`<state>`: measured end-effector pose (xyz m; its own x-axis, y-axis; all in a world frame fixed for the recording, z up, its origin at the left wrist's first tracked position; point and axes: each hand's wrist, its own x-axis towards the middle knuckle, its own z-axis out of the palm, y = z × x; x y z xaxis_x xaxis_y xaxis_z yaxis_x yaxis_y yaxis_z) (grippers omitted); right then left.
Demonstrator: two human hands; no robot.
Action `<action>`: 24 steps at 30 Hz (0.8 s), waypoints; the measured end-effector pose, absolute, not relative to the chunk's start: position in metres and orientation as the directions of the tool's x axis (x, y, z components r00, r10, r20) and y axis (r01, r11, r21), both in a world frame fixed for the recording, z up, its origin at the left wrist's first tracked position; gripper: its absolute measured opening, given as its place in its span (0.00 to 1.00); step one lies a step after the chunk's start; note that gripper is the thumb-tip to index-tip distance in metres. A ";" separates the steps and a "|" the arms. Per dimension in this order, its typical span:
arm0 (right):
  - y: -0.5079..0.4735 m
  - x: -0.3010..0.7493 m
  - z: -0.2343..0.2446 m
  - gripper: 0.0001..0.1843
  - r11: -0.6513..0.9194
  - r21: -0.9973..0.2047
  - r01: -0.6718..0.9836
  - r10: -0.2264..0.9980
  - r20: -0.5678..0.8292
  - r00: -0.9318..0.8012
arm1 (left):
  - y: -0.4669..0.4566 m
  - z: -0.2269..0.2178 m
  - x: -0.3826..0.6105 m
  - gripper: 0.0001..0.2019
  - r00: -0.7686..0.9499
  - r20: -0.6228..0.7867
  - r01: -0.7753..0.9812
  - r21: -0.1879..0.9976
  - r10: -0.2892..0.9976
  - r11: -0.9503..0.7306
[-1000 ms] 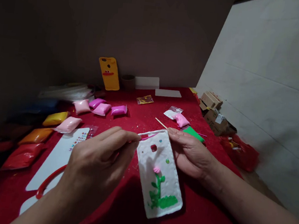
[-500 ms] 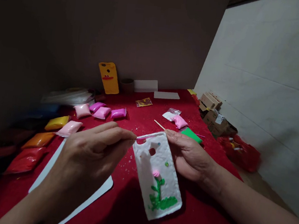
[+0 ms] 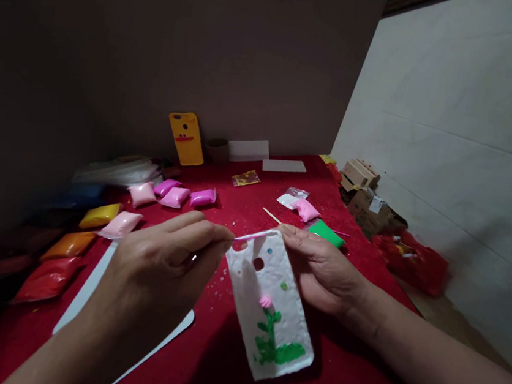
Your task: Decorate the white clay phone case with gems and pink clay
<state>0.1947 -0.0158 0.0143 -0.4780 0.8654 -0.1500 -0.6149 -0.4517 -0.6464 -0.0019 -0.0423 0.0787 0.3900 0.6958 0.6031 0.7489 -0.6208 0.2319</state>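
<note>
Found white phone case (image 3: pixel 254 308) low in the middle, between left hand (image 3: pixel 169 262) and right hand (image 3: pixel 321 267), over the red counter (image 3: pixel 248 200). Noted long axis slanting, top end up and leftward, bottom end down and rightward. Judged right hand the nearer, in plain contact with the case; placed left fingertips at the upper left corner, contact there unclear.

Worked across from the left. Passed red packet (image 3: pixel 48 279), then white board (image 3: pixel 87 296), lying partly under the left forearm. Next, left hand: saw thumb and forefinger closed in a tight pinch, gripping left end of a thin pink strip (image 3: pixel 253 237). Traced strip rightward along the top edge of the case; could not tell how much of it touched. On the case, saw pink flower (image 3: pixel 264 302), green stem (image 3: pixel 271 330) and green patch (image 3: pixel 288 353) near the bottom. Could not confirm any contact between bottom edge and counter. Past the top edge, noted wooden stick (image 3: pixel 272 215).

Then right hand: recorded thumb at the upper right corner, hand partly open but gripping the case by its right side; lost most fingers from sight behind it. Just beyond, spotted pink packet (image 3: pixel 306 210), then green packet (image 3: pixel 326 233).
</note>
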 end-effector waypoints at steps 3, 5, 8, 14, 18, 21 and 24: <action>-0.016 0.195 0.014 0.06 -0.467 -0.629 -0.621 0.862 -0.167 -0.478 | -0.044 0.080 -0.006 0.07 0.405 0.611 0.762 0.185 0.680 -0.621; -0.016 0.195 0.013 0.06 -0.470 -0.622 -0.626 0.863 -0.176 -0.473 | -0.045 0.082 -0.008 0.07 0.415 0.605 0.766 0.170 0.680 -0.619; -0.015 0.195 0.012 0.05 -0.473 -0.616 -0.630 0.862 -0.176 -0.475 | -0.045 0.084 -0.011 0.07 0.394 0.579 0.739 0.262 0.714 -0.620; -0.015 0.194 0.013 0.04 -0.483 -0.590 -0.647 0.864 -0.200 -0.463 | -0.042 0.085 -0.010 0.09 0.375 0.527 0.717 0.356 0.762 -0.599; -0.016 0.195 0.013 0.05 -0.497 -0.603 -0.624 0.849 -0.191 -0.492 | -0.039 0.086 -0.009 0.10 0.365 0.517 0.713 0.380 0.774 -0.590; -0.017 0.195 0.014 0.05 -0.504 -0.595 -0.626 0.844 -0.186 -0.502 | -0.038 0.085 -0.009 0.10 0.355 0.499 0.702 0.416 0.791 -0.578; -0.017 0.195 0.014 0.04 -0.509 -0.590 -0.627 0.844 -0.202 -0.496 | -0.038 0.085 -0.012 0.09 0.343 0.478 0.695 0.450 0.809 -0.560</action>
